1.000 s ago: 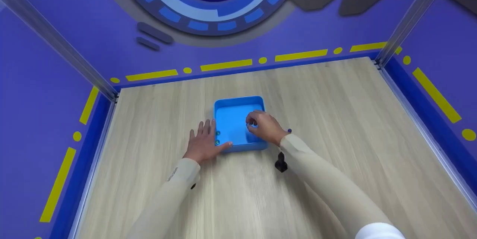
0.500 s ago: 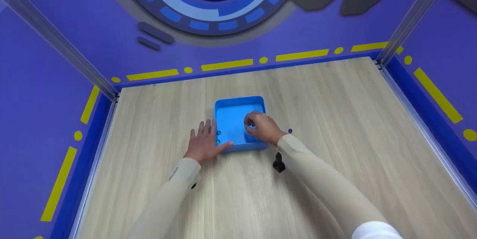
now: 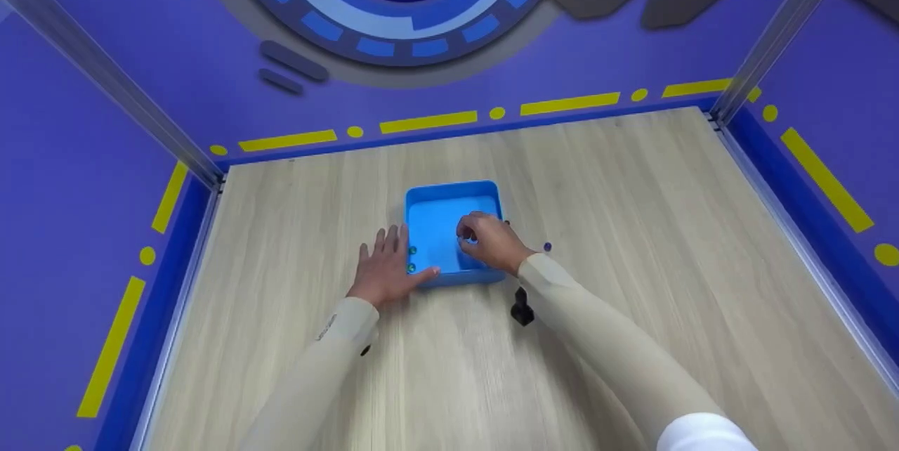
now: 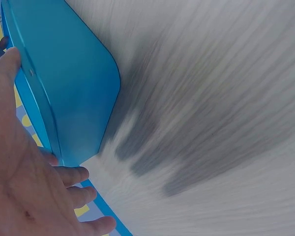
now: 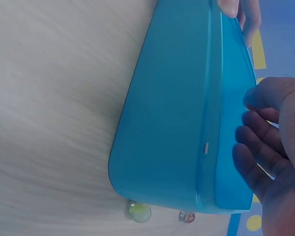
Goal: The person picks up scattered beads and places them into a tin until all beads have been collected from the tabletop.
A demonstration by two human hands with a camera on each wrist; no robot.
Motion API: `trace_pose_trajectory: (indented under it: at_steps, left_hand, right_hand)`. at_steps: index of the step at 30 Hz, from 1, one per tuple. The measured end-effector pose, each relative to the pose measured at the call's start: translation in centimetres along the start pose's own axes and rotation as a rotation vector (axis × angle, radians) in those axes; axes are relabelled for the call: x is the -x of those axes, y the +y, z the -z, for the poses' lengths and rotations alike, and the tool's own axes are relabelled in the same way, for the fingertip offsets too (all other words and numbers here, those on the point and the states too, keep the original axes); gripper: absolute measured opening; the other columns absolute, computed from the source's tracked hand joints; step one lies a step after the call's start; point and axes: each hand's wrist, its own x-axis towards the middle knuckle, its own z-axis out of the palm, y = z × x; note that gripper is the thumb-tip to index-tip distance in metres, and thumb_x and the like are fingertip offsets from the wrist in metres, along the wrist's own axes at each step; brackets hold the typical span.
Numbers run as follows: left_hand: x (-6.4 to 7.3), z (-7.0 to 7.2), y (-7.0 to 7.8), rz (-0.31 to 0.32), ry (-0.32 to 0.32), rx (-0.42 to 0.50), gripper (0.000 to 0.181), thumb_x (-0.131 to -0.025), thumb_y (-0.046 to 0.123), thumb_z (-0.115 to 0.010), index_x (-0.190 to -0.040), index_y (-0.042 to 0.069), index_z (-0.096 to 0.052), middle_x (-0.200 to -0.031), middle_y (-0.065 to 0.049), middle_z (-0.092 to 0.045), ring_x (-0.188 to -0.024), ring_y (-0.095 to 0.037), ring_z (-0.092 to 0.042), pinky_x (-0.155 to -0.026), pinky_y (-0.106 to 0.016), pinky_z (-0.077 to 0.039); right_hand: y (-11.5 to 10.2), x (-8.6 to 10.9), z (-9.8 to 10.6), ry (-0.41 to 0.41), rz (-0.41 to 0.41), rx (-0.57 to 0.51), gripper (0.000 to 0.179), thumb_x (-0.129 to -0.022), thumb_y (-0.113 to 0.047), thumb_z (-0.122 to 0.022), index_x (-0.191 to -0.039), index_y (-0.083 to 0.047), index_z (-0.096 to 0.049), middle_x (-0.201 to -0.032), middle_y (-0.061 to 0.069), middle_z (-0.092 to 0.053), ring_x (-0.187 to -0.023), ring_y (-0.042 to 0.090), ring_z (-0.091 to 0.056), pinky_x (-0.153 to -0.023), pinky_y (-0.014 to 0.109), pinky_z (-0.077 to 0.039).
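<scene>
— Someone's right hand (image 3: 491, 240) has slid a bit to the left over the blue box (image 3: 433, 226), and now a tiny dark ball (image 3: 507, 222) peeks out just beside the box's right wall.

— Did the box move too?

— No, it sits in the same spot on the tabletop (image 3: 281, 282). The left hand (image 3: 381, 272) stays put as well.

— What is that left hand for?

— Its grip is spread wide. The first finger lies along the left wall, and the thumb goes over the near rim. I think that stops the box from slipping.

— And the other grip?

— Pinching! Thumb and finger squeeze a small shiny thing (image 5: 249, 105). It's most likely a marble, but it's too small to be sure.

— Why use the tips?

— Little round things roll, so tips should hold best. If it drops, the box's walls can catch it.

— Any more marbles?

— One green marble (image 3: 412, 250) and another green marble (image 3: 411, 268) are in the box, close to the left wall. A dark blue ball (image 3: 548, 246) is on the tabletop, apart from the box, on the right. The right wrist view shows a yellow-green marble (image 5: 139, 212) and a reddish marble (image 5: 187, 217) outside the box. I can't tell if those are the dark balls.
</scene>
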Motion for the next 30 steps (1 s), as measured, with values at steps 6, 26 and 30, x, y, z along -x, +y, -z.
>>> trace_pose_trajectory:
  at_steps: [6, 26, 30]
  left_hand:
    - [0.1, 0.1, 0.0, -0.001, 0.0, -0.012, 0.109, -0.08, 0.081, -0.043, -0.157, 0.013, -0.007, -0.163, -0.012, -0.013, -0.151, -0.035, -0.008, -0.118, -0.062, -0.01]
    - [0.0, 0.3, 0.0, -0.001, 0.001, -0.004, 0.109, -0.081, 0.08, -0.044, -0.157, 0.011, -0.007, -0.163, -0.014, -0.014, -0.151, -0.036, -0.009, -0.117, -0.062, -0.011]
    - [0.0, 0.0, -0.1, -0.003, -0.001, 0.008, 0.108, -0.082, 0.079, -0.045, -0.157, 0.011, -0.006, -0.163, -0.014, -0.013, -0.151, -0.036, -0.007, -0.117, -0.063, -0.01]
  right_hand:
    - [-0.2, -0.2, -0.3, -0.028, -0.027, -0.018, 0.015, -0.091, -0.014, -0.064, -0.103, -0.007, -0.069, -0.094, 0.002, -0.064, -0.087, 0.014, -0.058, -0.082, 0.032, -0.054]
    - [-0.5, -1.0, -1.8, -0.035, 0.031, 0.011, 0.007, -0.089, -0.013, -0.064, -0.094, -0.009, -0.067, -0.091, 0.003, -0.064, -0.084, 0.013, -0.058, -0.079, 0.031, -0.053]
    - [-0.5, -1.1, -2.3, -0.067, 0.011, 0.021, 0.008, -0.09, -0.015, -0.064, -0.095, -0.01, -0.067, -0.092, 0.002, -0.064, -0.084, 0.012, -0.057, -0.08, 0.031, -0.053]
